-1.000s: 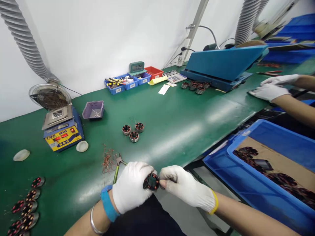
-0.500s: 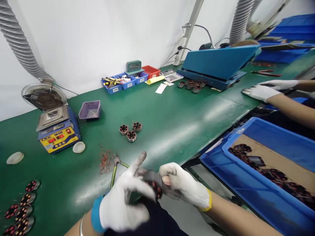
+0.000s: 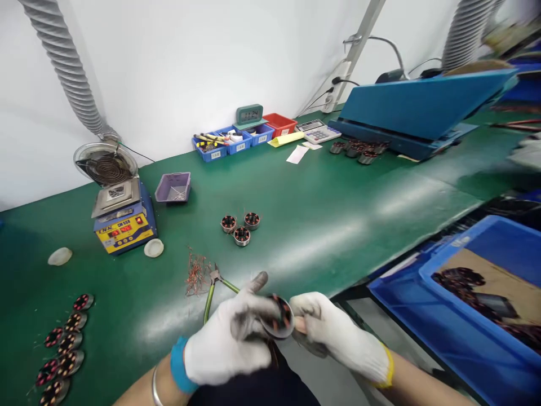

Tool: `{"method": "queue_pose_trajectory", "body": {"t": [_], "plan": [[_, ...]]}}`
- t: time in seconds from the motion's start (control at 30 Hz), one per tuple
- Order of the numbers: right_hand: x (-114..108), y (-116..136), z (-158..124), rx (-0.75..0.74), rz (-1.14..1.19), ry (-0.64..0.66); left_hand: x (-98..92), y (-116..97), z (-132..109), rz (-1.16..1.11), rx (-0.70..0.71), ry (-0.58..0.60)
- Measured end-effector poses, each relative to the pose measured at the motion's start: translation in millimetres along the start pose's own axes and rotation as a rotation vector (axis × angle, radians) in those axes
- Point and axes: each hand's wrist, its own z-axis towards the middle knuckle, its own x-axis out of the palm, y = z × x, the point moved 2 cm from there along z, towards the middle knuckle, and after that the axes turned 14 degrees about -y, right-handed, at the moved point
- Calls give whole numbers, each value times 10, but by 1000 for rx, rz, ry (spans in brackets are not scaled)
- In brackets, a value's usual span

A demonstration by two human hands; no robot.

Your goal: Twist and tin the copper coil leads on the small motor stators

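Observation:
My left hand [image 3: 236, 332], in a white glove with a blue cuff, grips a wound motor stator [image 3: 279, 318] over the bench's front edge. The stator is tilted, with its ring and copper coils showing, somewhat blurred. My right hand [image 3: 319, 324], gloved with a yellow cuff and a bare thumb tip, is closed in a pinch against the stator's right side. What lies between those fingers is hidden. Green-handled cutters [image 3: 214, 276] lie open just beyond my left hand, beside a heap of copper wire clippings [image 3: 196, 274]. Three stators [image 3: 242, 235] stand together farther back on the bench.
Several stators [image 3: 70, 343] line the left side. A solder pot [image 3: 124, 225] and a purple tray [image 3: 173, 188] stand behind. Small blue bins [image 3: 211, 153] line the wall. At right are a blue crate [image 3: 426, 270] of stators and a co-worker's gloved hand [image 3: 528, 151].
The view has swung left, so the bench things appear farther right. In my hands the stator has turned so its coil face shows more, and my left fingers have closed in on it.

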Motion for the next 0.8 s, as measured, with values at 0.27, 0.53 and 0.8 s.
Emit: {"method": "queue_pose_trajectory", "body": {"t": [0.27,0.53,0.8], "plan": [[-36,249,-82,-518,-503,-80,84,-181,29,663,347,-35],[175,-132,47,26,243,-40,54,48,76,1144,785,-245],[23,315,-119,-1114,-1059,-446,7,123,59,1079,722,-357]]}}
